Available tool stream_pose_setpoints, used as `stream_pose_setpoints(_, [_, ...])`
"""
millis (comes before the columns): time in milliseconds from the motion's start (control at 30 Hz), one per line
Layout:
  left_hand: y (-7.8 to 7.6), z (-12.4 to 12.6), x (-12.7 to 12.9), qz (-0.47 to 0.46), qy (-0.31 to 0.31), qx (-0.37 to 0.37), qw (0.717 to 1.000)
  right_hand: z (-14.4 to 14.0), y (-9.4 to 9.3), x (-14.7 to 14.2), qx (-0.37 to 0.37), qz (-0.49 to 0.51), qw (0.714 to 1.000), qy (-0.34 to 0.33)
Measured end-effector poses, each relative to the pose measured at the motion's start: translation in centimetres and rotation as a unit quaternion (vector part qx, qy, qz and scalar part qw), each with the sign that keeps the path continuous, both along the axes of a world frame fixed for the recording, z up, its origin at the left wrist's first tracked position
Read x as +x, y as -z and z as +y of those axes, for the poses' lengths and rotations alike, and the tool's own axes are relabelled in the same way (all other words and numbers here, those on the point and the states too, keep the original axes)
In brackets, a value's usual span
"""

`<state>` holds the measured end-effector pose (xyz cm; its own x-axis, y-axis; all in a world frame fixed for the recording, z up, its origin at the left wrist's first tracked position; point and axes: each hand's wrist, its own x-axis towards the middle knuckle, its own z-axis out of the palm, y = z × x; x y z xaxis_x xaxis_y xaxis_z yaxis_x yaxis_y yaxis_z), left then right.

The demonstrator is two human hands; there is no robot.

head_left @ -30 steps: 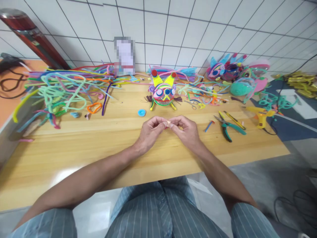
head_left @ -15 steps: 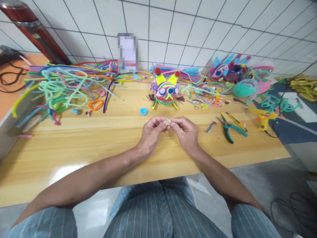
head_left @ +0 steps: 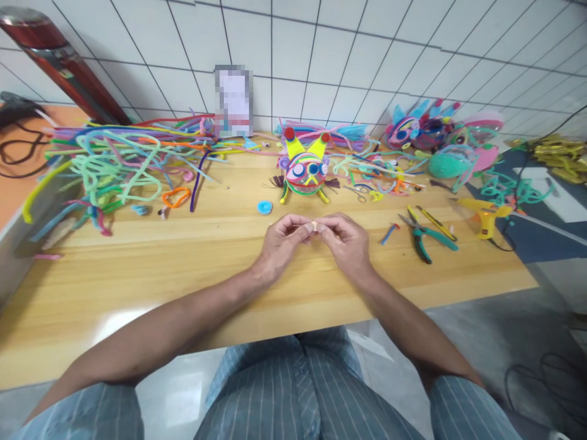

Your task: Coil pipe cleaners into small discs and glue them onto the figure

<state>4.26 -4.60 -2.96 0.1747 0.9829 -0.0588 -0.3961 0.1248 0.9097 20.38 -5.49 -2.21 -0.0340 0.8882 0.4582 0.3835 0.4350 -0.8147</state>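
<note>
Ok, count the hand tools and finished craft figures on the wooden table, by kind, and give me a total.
Pliers: 1
Glue gun: 1
Yellow-handled tool: 1
Craft figure with yellow ears: 1
Craft figures at far right: too tangled to count
Total countable: 4

Bright, even light throughout; a pale glare patch sits on the wooden table (head_left: 123, 321) near its front left edge, and only soft, short shadows fall under the hands. Strong wide-angle distortion: tile wall (head_left: 348, 55) lines bow and fan outward. A pixelated block (head_left: 233, 101) hides something against the wall; edges slightly soft.
</note>
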Motion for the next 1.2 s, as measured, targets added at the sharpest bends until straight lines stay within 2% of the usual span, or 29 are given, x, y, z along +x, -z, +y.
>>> stream_pose_setpoints(167, [0.0, 0.5, -0.2, 0.036, 0.004, 0.031, 0.999, 0.1, -0.4, 0.4, -0.034, -0.016, 0.999, -0.020])
stream_pose_setpoints(300, [0.1, 0.3, 0.1, -0.024, -0.016, -0.012, 1.000, 0.1, 0.4, 0.0, -0.083, 0.056, 0.995, -0.011])
stream_pose_setpoints(467, [0.0, -0.1, 0.4, -0.048, -0.030, -0.051, 0.997, 0.0, 0.8, -0.7, -0.046, 0.014, 0.999, 0.007])
stream_pose_setpoints(733, [0.2, 0.2, 0.1, 0.023, -0.034, 0.019, 0.999, -0.2, -0.1, -0.4, -0.022, -0.031, 0.999, 0.018])
stream_pose_setpoints(933, [0.2, 0.1, 0.2, 0.021, -0.030, 0.033, 0.999, 0.0, 0.0, -0.2, -0.068, 0.056, 0.996, 0.002])
stream_pose_setpoints(1200, [0.2, 0.1, 0.0, 0.051, -0.014, 0.040, 0.998, 0.0, -0.3, 0.1, -0.118, 0.079, 0.990, -0.026])
